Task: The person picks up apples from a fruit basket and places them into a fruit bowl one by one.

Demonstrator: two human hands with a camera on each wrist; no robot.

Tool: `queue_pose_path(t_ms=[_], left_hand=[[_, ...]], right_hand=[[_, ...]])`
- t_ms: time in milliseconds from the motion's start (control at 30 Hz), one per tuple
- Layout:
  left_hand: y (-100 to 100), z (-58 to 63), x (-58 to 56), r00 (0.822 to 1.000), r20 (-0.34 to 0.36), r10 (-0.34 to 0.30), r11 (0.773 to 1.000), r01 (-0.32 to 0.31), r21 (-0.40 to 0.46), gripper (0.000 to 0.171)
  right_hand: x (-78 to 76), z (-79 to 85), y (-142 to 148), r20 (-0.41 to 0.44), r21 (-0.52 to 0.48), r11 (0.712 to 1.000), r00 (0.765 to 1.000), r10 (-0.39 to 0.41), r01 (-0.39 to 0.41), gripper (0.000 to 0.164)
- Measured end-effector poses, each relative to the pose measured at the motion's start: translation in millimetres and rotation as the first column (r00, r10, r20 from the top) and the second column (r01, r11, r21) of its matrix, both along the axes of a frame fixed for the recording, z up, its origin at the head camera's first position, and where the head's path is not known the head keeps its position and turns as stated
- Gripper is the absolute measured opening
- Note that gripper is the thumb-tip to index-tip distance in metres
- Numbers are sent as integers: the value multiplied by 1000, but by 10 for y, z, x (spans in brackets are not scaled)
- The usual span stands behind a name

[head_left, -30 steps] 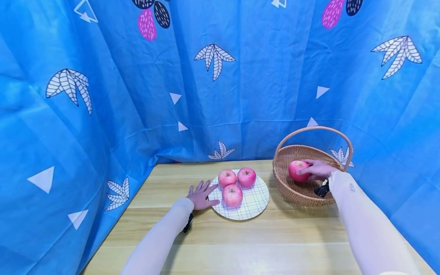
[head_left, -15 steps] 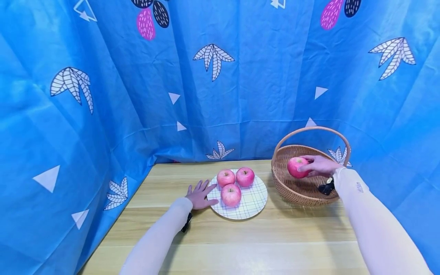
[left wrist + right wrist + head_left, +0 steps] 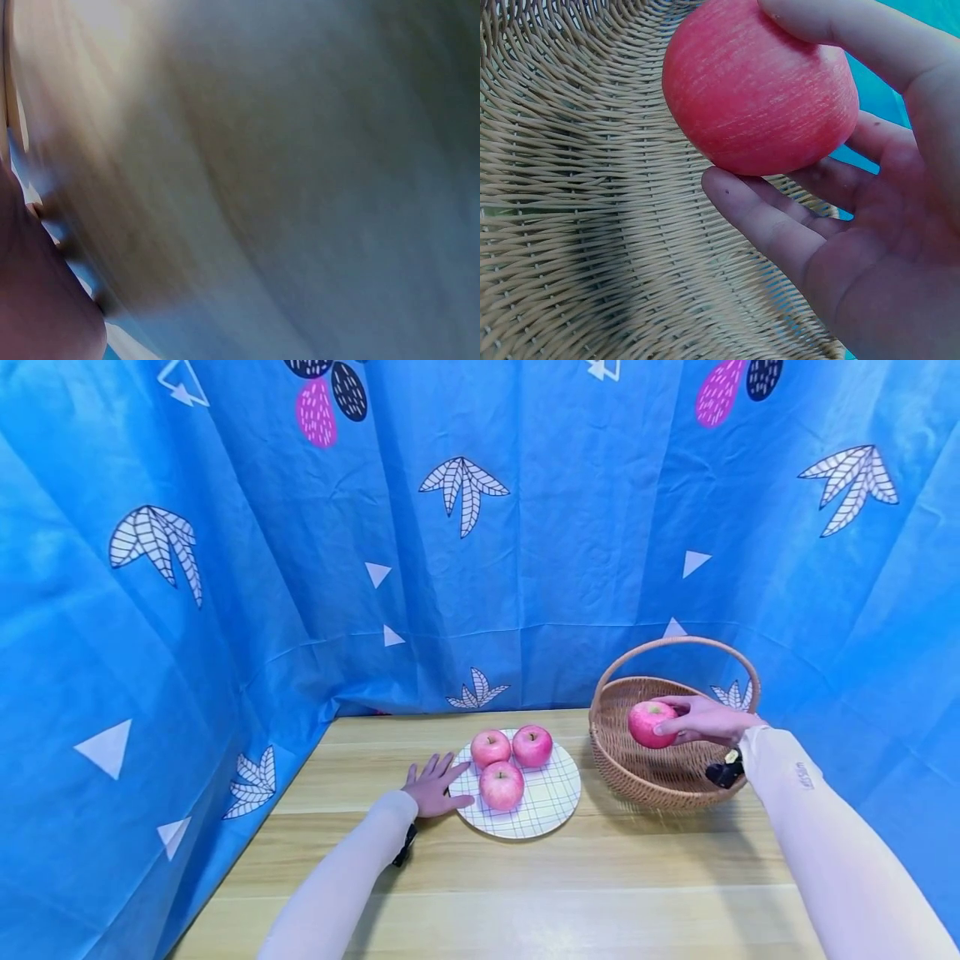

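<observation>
My right hand (image 3: 708,720) grips a red apple (image 3: 651,725) between thumb and fingers, over the wicker basket (image 3: 637,783). In the right wrist view the apple (image 3: 761,90) is held above the woven inside of the basket (image 3: 645,195). My left hand (image 3: 435,787) lies with fingers spread at the left rim of a round plate (image 3: 551,797) with a grid pattern. Three apples sit together on that plate: a front one (image 3: 502,786), a back left one (image 3: 491,748) and a back right one (image 3: 532,746). Only part of the left hand (image 3: 45,292) shows in the left wrist view.
The plate and basket stand on a light wooden table (image 3: 525,893). The basket's arched handle (image 3: 678,642) rises over its opening. A blue patterned curtain (image 3: 465,593) hangs behind and on both sides.
The right hand has lifted the apple slightly from deeper in the basket, and its wrist has shifted right. The left hand stays at the plate.
</observation>
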State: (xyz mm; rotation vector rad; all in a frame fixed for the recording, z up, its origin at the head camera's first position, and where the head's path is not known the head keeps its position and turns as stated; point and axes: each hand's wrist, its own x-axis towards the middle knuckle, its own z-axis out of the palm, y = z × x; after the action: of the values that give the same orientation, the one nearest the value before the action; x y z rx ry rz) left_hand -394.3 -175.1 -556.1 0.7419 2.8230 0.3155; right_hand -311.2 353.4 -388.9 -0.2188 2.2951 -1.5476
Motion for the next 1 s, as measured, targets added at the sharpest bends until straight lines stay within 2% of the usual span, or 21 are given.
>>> queue_pose_path(t_ms=[233,433,733,1000], left_hand=[[0,31,49,1000,-4,2,1000,-2,8,92],[-2,-34,2,1000,-20,6,1000,-6,-5,93],[-3,-46,-16,1000,-12,9,1000,-10,-20,94],[2,-19,-24,1000,0,12,1000,-12,-20,93]], right_hand=[[44,60,-15,-27,48,998,999,31,-29,83],[138,167,-82,-86,133,990,995,56,-44,78],[253,311,-208,-187,301,953,976,108,-48,62],[336,366,-320,-236,315,947,962,141,-61,60]])
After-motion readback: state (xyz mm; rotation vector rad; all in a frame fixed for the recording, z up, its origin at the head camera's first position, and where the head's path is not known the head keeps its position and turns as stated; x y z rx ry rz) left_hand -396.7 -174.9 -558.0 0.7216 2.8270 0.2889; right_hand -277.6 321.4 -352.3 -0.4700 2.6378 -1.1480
